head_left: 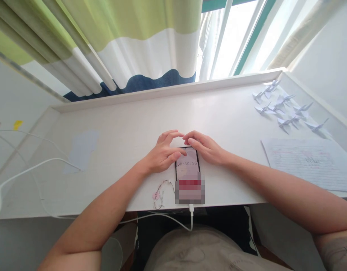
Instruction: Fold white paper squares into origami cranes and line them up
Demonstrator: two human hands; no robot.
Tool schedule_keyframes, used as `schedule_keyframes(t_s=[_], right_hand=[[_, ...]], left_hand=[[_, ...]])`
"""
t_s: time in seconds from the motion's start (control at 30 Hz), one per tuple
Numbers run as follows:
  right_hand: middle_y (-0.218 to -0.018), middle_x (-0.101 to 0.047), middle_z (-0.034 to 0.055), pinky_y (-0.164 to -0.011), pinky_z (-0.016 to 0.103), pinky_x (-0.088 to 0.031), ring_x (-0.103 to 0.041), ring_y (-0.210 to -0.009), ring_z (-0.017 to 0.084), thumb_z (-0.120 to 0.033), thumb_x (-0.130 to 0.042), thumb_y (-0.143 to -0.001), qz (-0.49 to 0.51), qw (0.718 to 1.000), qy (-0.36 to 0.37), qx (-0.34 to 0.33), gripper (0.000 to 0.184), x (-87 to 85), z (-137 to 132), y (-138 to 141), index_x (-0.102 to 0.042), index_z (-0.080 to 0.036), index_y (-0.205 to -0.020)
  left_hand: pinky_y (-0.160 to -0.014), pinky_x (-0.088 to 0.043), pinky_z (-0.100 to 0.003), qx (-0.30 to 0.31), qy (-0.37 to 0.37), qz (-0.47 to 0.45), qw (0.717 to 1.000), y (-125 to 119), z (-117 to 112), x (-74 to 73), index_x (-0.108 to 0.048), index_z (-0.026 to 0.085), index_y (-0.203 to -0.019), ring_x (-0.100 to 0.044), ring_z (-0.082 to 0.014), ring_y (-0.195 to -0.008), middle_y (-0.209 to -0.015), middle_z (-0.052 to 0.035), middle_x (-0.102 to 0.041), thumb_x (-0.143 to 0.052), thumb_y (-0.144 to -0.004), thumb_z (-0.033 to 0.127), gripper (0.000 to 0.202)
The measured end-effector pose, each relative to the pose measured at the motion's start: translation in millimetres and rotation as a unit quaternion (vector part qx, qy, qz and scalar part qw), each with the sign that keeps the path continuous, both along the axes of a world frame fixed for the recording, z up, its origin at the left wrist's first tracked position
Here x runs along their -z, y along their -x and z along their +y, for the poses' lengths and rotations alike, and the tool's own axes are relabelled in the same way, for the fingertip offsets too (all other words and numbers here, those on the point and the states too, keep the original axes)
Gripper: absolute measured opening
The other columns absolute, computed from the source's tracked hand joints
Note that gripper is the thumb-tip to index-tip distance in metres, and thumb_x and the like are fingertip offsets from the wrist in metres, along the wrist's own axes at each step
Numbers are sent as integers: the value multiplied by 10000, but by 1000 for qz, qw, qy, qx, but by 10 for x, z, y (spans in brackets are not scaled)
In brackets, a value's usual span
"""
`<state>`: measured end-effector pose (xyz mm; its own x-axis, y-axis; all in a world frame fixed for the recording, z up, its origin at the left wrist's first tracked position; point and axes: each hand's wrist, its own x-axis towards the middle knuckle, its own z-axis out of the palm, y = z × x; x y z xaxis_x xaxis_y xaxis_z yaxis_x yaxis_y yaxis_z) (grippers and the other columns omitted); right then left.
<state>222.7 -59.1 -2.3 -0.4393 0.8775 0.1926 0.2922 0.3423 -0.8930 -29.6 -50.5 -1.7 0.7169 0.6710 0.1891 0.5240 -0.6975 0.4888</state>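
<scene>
Grey-brown shirt cloth [196, 248] fills the bottom edge, just short of a white table [212, 120] with a raised rim [134, 95] along its back. Near the front edge lies a phone [187, 169], its screen up and reading 00:30:56, its lower end blurred out. A white cable [191, 216] plugs into that end, and a beaded strap [159, 194] lies beside it. The left hand [164, 155] is loosely spread over the phone's upper left side, thumb and a finger above the screen; whether they touch it I cannot tell. The right hand [207, 147] rests by the upper right corner, fingers gently bent around nothing, tips close to the left hand's. Folded paper birds [287, 122] crowd the far right corner, above lined sheets [311, 165]. Pale paper [83, 146] lies on the left. Behind, a green, white and blue curtain [150, 30] hangs beside a bright window [218, 49]; white walls [331, 56] flank the table.
</scene>
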Motion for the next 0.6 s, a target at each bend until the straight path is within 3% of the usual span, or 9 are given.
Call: schedule_keyframes(t_s=[0.27, 0.37, 0.5, 0.6], right_hand=[[-1056, -760, 70, -954, 475, -575, -711, -983, 237, -355, -598, -1018, -27, 998, -32, -38, 176, -28, -10, -1, -629, -232, -1139], [-1055, -754, 75, -941, 471, -581, -715, -992, 245, -397, -652, -998, -27, 998, -48, -42, 227, -20, -16, 4, -631, -225, -1146], [-1118, -760, 89, -1000, 513, -564, -714, -1033, 263, -447, -676, -1000, -42, 996, -59, -48, 283, 7, -9, -10, -647, -234, -1184], [-1191, -745, 98, -1081, 573, -525, -693, -1119, 290, -386, -691, -979, -60, 993, -72, -68, 311, -2, -2, -51, -665, -245, -1255]], left_hand=[[-1353, -252, -582, 9, 17, -14, 1000, -10, -23, -25, -867, 360, -1145, -331, -340, -1566, -1590, -72, -520, -231, -1080, 738, 742], [-1358, -227, -587, 12, 28, -18, 999, -9, -18, -30, -859, 348, -1177, -322, -338, -1561, -1584, -84, -514, -179, -1060, 782, 815], [-1333, -290, -582, 10, 33, -51, 998, 7, -11, -57, -845, 346, -1174, -392, -327, -1506, -1558, -88, -546, -258, -1078, 745, 716], [-1282, -373, -569, -94, 2, -85, 992, 52, 40, -64, -790, 318, -1227, -478, -311, -1430, -1465, -100, -620, -406, -1096, 631, 513]])
